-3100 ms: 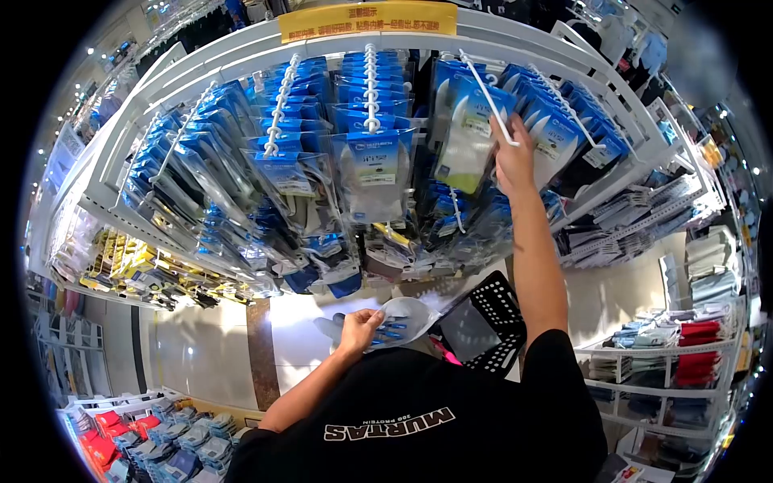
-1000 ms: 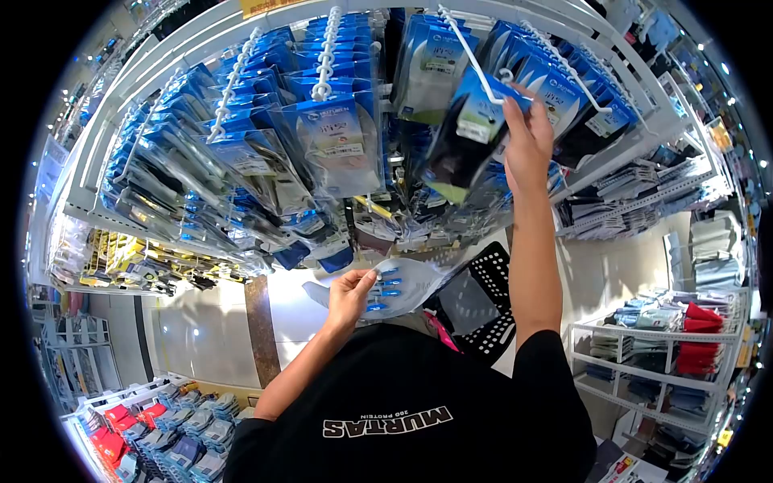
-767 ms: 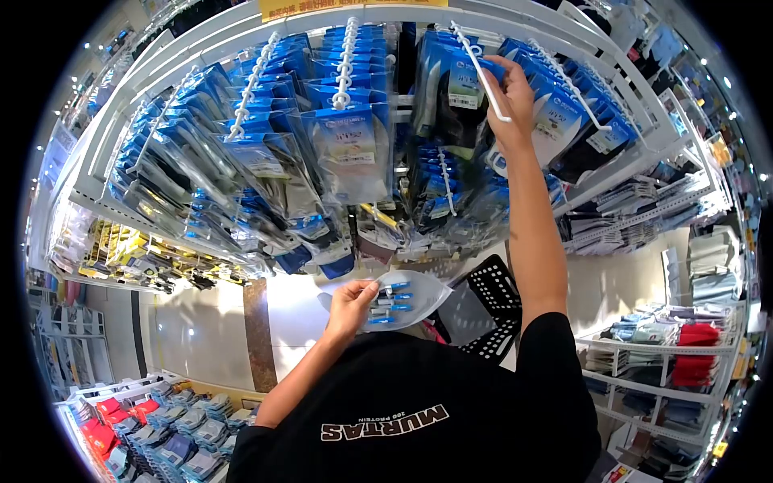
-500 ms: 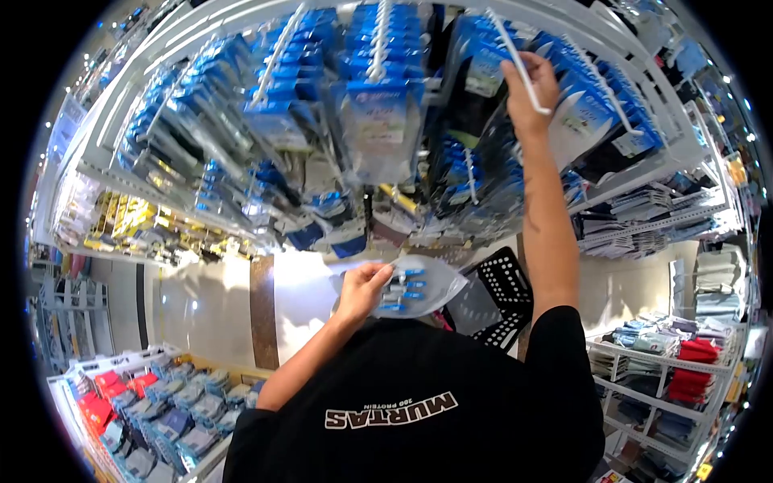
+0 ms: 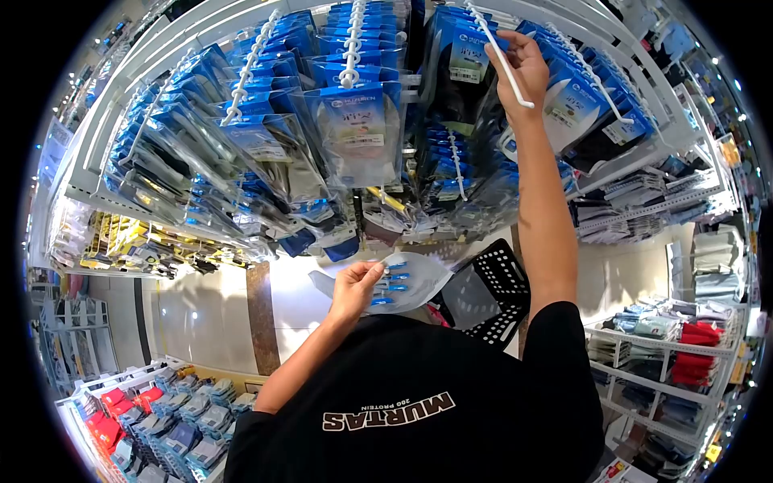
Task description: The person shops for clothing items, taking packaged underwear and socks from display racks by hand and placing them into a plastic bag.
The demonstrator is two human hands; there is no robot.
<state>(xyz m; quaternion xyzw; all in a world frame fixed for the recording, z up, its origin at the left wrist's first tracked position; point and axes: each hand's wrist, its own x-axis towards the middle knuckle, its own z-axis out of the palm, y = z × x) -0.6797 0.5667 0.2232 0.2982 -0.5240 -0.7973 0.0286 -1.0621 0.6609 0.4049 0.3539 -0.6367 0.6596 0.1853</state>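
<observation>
My left hand (image 5: 357, 287), low in the middle, is closed on the edge of a clear packet (image 5: 427, 283) with several blue-ended pieces inside. My right hand (image 5: 522, 71) is raised at the upper right, its fingers bent around the area of a white display hook (image 5: 509, 74). Just left of it hangs a dark packet (image 5: 456, 90) with a blue header and white label. The hook partly crosses my fingers, and what they pinch is hidden. A pale packet (image 5: 570, 113) hangs to the right of my wrist.
Rows of blue-topped packets (image 5: 360, 133) hang on the white rack (image 5: 90, 165). A black perforated basket (image 5: 501, 278) is below, near my body. Shelves of folded clothes (image 5: 699, 354) stand at the right; a bin of folded items (image 5: 181, 435) is at lower left.
The pale packet in front on the hook has been replaced by a dark one, first held tilted in my right hand, now hanging. My left hand keeps its packet; the view has shifted.
</observation>
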